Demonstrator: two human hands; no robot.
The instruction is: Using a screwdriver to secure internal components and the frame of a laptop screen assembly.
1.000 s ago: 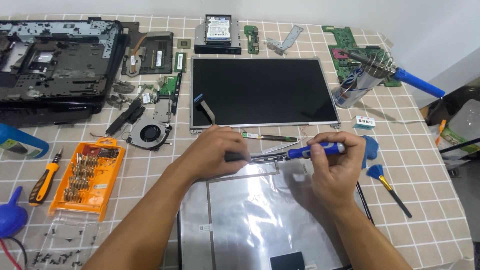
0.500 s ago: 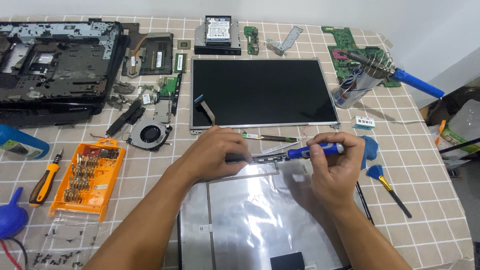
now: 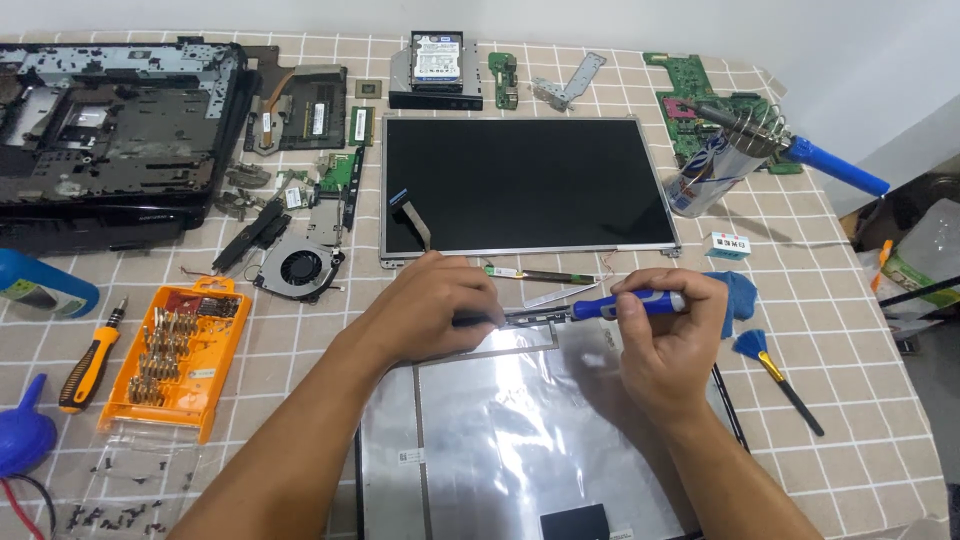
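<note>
blue screwdriver (image 3: 628, 305) in right hand (image 3: 668, 345), tip seemingly on lid (image 3: 500, 440).

cooling fan (image 3: 301, 268), orange bit set (image 3: 180, 352)

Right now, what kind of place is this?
Likely a home or small-shop electronics repair table: a stripped laptop chassis, a bare LCD panel, loose circuit boards, and an orange screwdriver bit set on a checked tablecloth.
</note>
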